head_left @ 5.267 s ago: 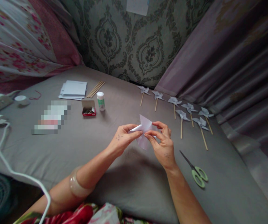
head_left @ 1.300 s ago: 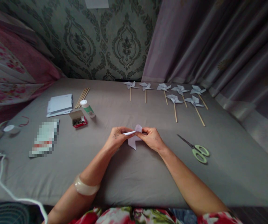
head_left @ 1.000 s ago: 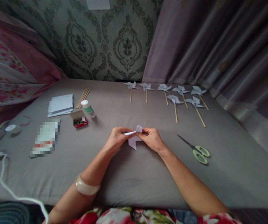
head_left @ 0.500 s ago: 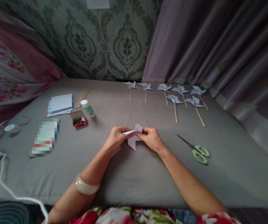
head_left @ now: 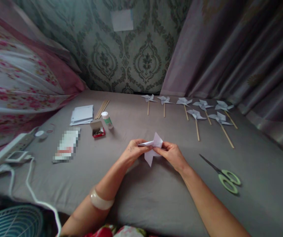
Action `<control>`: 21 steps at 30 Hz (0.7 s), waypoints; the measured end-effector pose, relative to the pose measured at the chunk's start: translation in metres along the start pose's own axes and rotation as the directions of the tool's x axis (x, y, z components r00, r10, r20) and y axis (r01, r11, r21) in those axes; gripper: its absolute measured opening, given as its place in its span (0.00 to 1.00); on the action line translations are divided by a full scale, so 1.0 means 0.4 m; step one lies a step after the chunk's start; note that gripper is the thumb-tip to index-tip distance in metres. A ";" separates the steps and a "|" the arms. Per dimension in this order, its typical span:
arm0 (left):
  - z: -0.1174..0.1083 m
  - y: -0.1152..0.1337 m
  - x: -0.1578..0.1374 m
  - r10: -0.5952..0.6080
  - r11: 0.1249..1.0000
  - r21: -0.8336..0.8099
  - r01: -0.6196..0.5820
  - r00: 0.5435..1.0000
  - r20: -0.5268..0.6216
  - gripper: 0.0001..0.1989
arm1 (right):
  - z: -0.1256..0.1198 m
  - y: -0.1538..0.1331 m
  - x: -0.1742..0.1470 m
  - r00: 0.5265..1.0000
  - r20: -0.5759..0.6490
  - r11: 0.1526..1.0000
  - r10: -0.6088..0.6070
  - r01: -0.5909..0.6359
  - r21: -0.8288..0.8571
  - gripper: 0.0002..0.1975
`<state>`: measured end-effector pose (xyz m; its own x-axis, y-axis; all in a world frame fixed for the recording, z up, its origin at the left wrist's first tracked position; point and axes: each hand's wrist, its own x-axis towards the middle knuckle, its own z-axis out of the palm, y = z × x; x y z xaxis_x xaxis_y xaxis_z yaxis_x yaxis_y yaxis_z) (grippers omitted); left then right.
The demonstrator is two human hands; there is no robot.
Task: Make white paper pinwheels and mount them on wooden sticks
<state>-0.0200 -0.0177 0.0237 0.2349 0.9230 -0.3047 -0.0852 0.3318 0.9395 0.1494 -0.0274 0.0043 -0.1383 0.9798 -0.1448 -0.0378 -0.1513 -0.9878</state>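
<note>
The paper pinwheel has tilted, pinched by left hand and right hand; seven stick-mounted pinwheels look finished (this one shows no stick).

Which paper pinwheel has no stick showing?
The pinwheel held by the left hand and right hand; the seven other pinwheels, resting on the grey sheet, each show a wooden stick.

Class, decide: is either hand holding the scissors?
No, the scissors lie on the grey sheet; the left hand and right hand hold the white paper.
</note>
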 end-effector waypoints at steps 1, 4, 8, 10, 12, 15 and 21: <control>0.001 0.002 -0.004 0.008 1.000 -0.027 -0.009 1.000 -0.005 0.17 | 0.001 0.001 -0.001 1.000 0.005 1.000 0.009 -0.009 0.012 0.19; 0.001 0.005 -0.012 0.008 0.998 -0.061 -0.008 1.000 0.000 0.19 | 0.002 -0.001 -0.003 0.999 0.033 0.999 0.014 -0.015 0.034 0.19; 0.000 0.002 -0.016 0.042 0.997 -0.069 -0.041 0.999 0.014 0.19 | 0.003 -0.002 -0.006 0.997 0.065 0.994 0.040 -0.046 0.101 0.19; -0.004 0.006 -0.019 0.054 0.997 -0.054 -0.052 0.998 0.037 0.19 | 0.001 0.002 -0.007 0.995 0.083 0.990 0.055 -0.065 0.126 0.20; -0.018 0.024 -0.024 0.052 0.998 0.012 -0.054 0.994 0.094 0.20 | -0.002 0.008 -0.006 0.994 0.090 0.985 0.065 -0.079 0.156 0.19; -0.071 0.089 -0.035 0.066 0.979 0.174 -0.109 0.969 0.236 0.21 | -0.007 0.013 -0.003 0.995 0.073 0.971 0.064 -0.079 0.225 0.17; -0.301 0.263 -0.010 0.410 0.873 0.323 -0.366 0.909 -0.080 0.22 | -0.012 0.021 0.005 0.998 0.029 0.944 0.050 -0.057 0.326 0.16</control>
<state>-0.1464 0.0370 0.1049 0.1011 0.9902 0.0960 0.1527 -0.1108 0.9820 0.1535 -0.0261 -0.0045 -0.1684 0.9668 -0.1924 -0.3508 -0.2412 -0.9048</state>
